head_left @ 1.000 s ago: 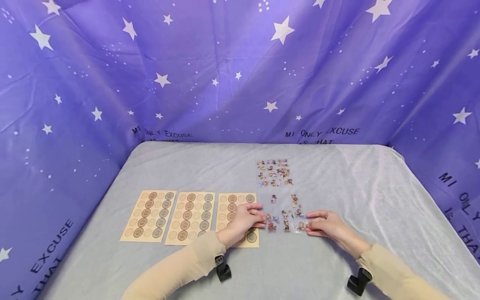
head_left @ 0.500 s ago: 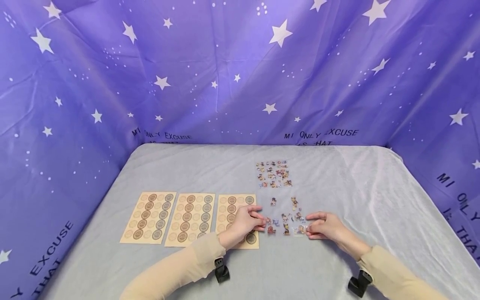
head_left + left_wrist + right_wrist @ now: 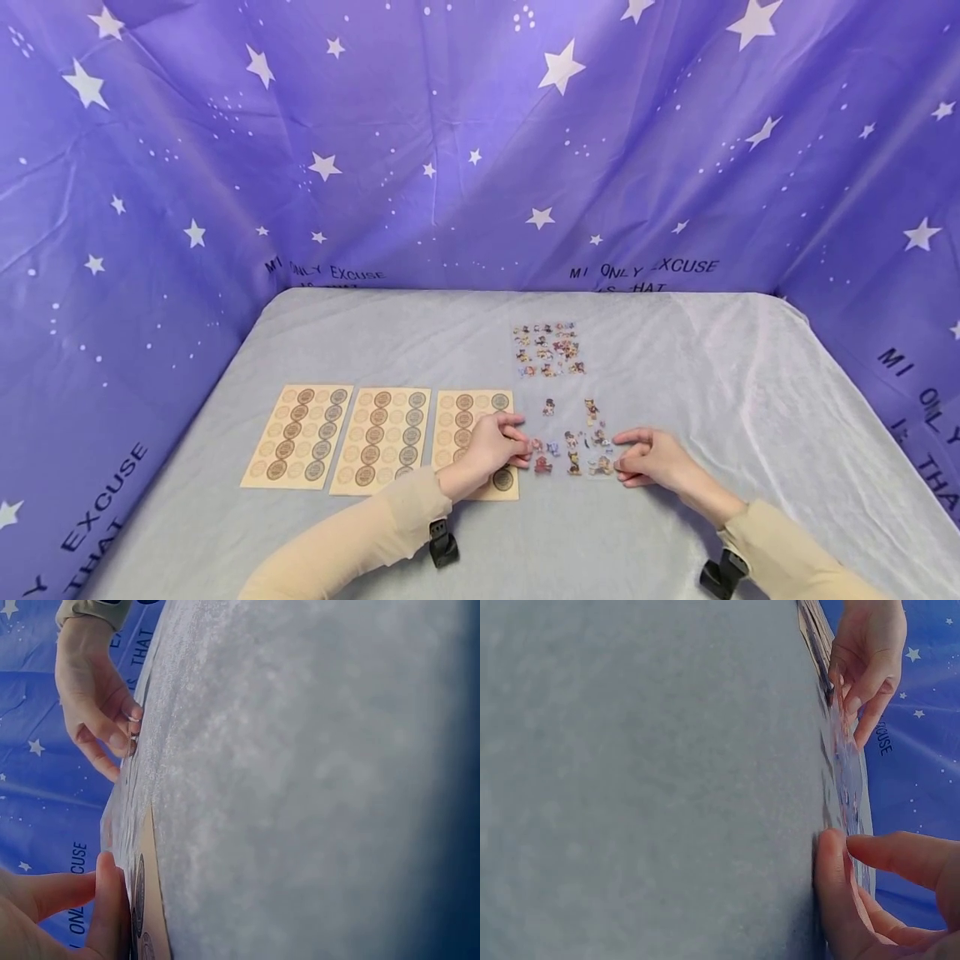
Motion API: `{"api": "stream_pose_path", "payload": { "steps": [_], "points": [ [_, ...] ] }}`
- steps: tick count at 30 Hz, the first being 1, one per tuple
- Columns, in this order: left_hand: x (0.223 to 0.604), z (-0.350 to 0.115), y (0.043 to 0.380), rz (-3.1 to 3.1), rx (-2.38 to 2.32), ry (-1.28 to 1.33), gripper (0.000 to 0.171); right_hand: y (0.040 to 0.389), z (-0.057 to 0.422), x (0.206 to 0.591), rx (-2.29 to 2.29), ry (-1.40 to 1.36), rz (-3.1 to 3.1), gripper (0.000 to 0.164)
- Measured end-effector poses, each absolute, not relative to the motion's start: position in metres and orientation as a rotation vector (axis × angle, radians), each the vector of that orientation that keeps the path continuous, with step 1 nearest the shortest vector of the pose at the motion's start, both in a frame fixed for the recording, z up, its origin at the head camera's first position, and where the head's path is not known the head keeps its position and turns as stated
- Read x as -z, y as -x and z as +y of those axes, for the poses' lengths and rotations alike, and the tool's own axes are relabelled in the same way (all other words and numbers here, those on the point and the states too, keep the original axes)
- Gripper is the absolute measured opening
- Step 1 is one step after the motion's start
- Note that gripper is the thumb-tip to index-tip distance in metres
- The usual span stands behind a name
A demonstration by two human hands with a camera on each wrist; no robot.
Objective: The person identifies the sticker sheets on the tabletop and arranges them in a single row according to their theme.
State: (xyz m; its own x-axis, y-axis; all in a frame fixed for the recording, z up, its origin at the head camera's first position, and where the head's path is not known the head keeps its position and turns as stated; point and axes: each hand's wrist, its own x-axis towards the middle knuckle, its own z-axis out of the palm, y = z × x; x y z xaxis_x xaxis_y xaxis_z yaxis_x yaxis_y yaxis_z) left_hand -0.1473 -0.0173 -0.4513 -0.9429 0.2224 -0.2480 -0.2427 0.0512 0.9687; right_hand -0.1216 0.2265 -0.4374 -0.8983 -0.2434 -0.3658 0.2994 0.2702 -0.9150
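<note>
A clear sticker sheet [image 3: 573,467] with small cartoon figures is held between both hands, just above or on the cloth; the gap is hard to judge. My left hand [image 3: 489,450] pinches its left edge, above the rightmost cream sheet of round stickers [image 3: 504,479]. At the opposite edge, my right hand [image 3: 660,460] pinches the clear sheet between thumb and finger. In the right wrist view the clear sheet [image 3: 847,784] stretches between the two hands, seen nearly edge-on. A second clear sticker sheet [image 3: 546,350] lies flat farther back.
Two more cream sheets of round stickers, one in the middle [image 3: 381,433] and one at the left [image 3: 296,435], lie in a row on the grey table cloth [image 3: 375,342]. A purple starry curtain [image 3: 480,167] surrounds the table's back and sides.
Both hands keep their pinch on the clear sheet. It has come slightly nearer to me, with the right hand shifting a little the same way. The other sheets stay put.
</note>
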Motion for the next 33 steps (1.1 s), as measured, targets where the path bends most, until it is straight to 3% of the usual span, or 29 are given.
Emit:
{"api": "stream_pose_path", "payload": {
  "steps": [13, 33],
  "points": [
    [0.439, -0.029, 0.157, 2.075, -1.853, -0.031, 0.037, 0.126, 0.234, 0.427, 1.425, 0.104, 2.311, 0.042],
    [0.431, -0.041, 0.206, 2.185, -1.754, -0.004, 0.032, 0.184, 0.240, 0.419, 1.474, 0.165, 2.489, 0.039]
  ]
}}
